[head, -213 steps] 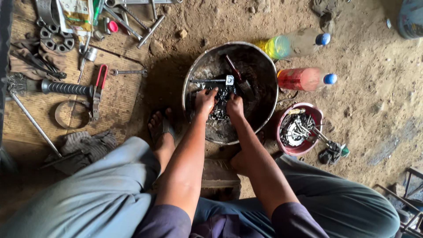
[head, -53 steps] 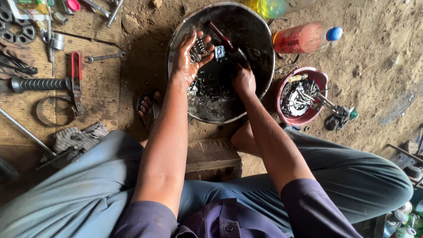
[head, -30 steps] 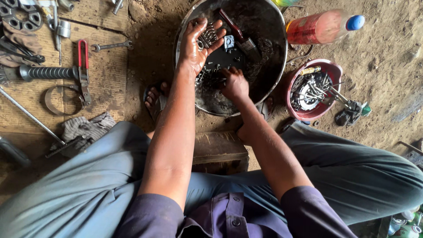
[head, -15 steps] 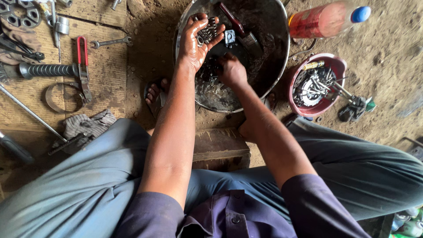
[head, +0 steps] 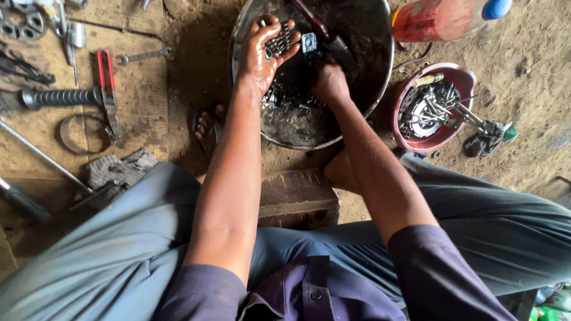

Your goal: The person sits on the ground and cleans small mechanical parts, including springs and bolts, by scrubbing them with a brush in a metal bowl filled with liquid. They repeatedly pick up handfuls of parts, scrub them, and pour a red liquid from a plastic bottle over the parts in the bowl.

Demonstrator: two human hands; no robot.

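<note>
A round metal basin of dark oily liquid and small metal parts sits on the dirt in front of me. My left hand is raised palm-up over the basin, cupping several small springs and bolts. My right hand reaches down among the parts in the dark liquid, fingers curled; what it grips is hidden. A paintbrush with a dark red handle lies in the basin beyond my hands, next to a small square metal piece.
A red bowl with a clutch-like part and bolts stands at right, a red-liquid bottle behind it. Wooden boards at left carry a spanner, red-handled tool, metal ring, rag. A low wooden stool is under me.
My left hand came out of the basin and now holds a handful of springs and bolts palm-up. My right hand has shifted a little farther back in the liquid.
</note>
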